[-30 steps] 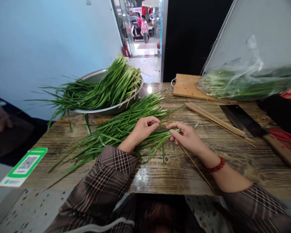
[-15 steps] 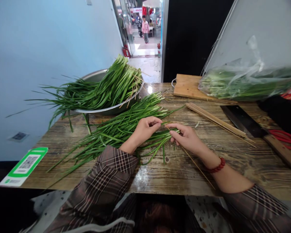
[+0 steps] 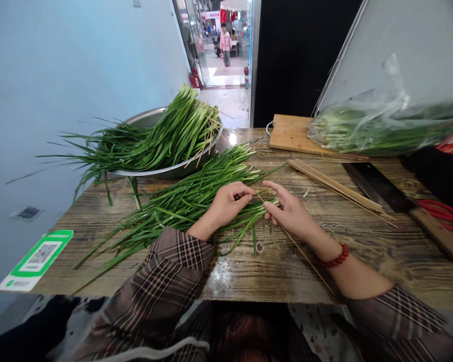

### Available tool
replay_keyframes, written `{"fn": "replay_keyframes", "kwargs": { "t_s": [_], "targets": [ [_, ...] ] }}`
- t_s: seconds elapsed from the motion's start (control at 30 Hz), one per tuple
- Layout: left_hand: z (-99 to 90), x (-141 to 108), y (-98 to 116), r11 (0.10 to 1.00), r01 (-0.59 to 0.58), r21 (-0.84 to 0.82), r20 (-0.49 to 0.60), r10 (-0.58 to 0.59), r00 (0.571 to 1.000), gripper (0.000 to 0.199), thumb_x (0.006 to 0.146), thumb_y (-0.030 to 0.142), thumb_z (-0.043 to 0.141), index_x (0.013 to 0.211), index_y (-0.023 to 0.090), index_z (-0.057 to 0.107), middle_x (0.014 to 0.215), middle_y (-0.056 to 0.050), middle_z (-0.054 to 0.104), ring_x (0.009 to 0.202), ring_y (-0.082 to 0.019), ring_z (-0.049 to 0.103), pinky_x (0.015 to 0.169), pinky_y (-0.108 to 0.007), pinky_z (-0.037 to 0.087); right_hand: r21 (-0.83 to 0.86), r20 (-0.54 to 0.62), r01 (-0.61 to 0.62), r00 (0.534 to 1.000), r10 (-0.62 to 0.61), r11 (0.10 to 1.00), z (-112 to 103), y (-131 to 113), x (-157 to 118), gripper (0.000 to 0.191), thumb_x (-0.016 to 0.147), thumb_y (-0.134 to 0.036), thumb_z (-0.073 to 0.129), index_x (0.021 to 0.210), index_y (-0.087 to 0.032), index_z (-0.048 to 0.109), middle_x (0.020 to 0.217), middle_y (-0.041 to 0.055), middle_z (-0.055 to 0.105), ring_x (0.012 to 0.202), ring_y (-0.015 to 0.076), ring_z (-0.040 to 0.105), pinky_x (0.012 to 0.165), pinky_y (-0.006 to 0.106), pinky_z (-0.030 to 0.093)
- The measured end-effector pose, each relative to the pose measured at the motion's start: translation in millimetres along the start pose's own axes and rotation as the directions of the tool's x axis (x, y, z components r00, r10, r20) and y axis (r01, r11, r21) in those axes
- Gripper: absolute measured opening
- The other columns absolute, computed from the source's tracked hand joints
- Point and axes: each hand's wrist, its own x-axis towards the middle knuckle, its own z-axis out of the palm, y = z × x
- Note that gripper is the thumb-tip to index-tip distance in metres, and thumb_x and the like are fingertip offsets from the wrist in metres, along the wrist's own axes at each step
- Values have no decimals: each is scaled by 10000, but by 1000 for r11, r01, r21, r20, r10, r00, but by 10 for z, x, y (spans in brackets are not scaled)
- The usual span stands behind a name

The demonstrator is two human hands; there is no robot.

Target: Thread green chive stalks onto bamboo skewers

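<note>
1. Right hand (image 3: 289, 211): its index finger has lifted since the previous frame, while the left hand (image 3: 228, 201) has edged toward the skewer (image 3: 308, 261).
2. Left grip: a narrow pinch near the skewer's tip, apparently on a green stem, though too small to be sure. Right grip: holding the skewer, index raised.
3. Chives (image 3: 196, 191) lie on the worktop (image 3: 249, 281), beside the basin (image 3: 166, 169).
4. Threading stems seems in hand; the next move likely calls for a steady skewer and a lined-up stem.
</note>
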Motion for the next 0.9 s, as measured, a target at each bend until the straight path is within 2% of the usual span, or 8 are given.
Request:
{"fn": "replay_keyframes", "kwargs": {
  "t_s": [0.1,0.2,0.3,0.4,0.6,0.77,0.83,0.9],
  "targets": [
    [12,-6,4,998,-53,-47,97,57,994,147,827,176,584,854,132,722,832,-63,676,797,-146,618,753,-260,466,-15,1,32,999,-32,999,-2,27,11,500,839,-305,553,1320,-204,464,620,-32,627,445,100,550,443,212,452],
    [-25,3,-5,995,-69,-71,200,82,976,174,843,195,569,877,131,727,868,-74,692,833,-156,633,796,-274,474,-65,10,49,999,-48,997,-21,32,11,297,838,-307,559,1103,-175,564,637,-9,642,469,102,576,462,212,457],
    [-83,25,-55,1000,-8,6,137,7,991,188,855,204,550,891,140,724,888,-71,702,853,-164,635,801,-278,473,-82,82,10,997,-3,997,-65,-2,-17,200,839,-311,562,980,-170,565,638,3,654,460,95,571,464,209,452],
    [-91,35,-132,992,40,122,91,-51,995,161,831,169,561,876,143,713,858,-55,691,811,-157,622,755,-267,466,-48,234,-47,970,57,998,-121,-48,-60,202,841,-318,567,978,-172,539,652,3,656,469,92,573,456,201,442],
    [-6,-12,-178,929,-28,369,237,-65,969,88,757,200,661,832,162,688,824,-25,610,731,-137,563,660,-242,420,-37,398,-59,915,69,998,-182,-76,-99,216,842,-337,582,970,-179,509,690,5,654,506,94,589,467,201,439],
    [11,-23,-165,904,-36,426,235,-73,969,26,738,150,634,748,170,648,781,-9,557,693,-128,516,615,-239,375,-46,401,-42,914,58,998,-177,-68,-94,192,856,-323,567,971,-181,509,694,0,651,513,91,591,481,204,446],
    [2,-7,-172,932,-9,362,189,-64,980,58,734,114,596,714,164,617,743,-1,544,676,-120,499,615,-234,372,-43,375,-45,925,57,998,-170,-74,-91,195,852,-320,568,973,-178,509,695,4,655,509,91,588,477,204,444],
    [-16,15,-174,974,61,218,110,-87,990,57,735,107,573,708,156,585,697,10,537,645,-109,486,607,-224,374,-32,325,-48,944,56,998,-159,-86,-85,201,842,-312,571,977,-174,514,690,8,661,500,94,589,475,207,449]
  ]
}}
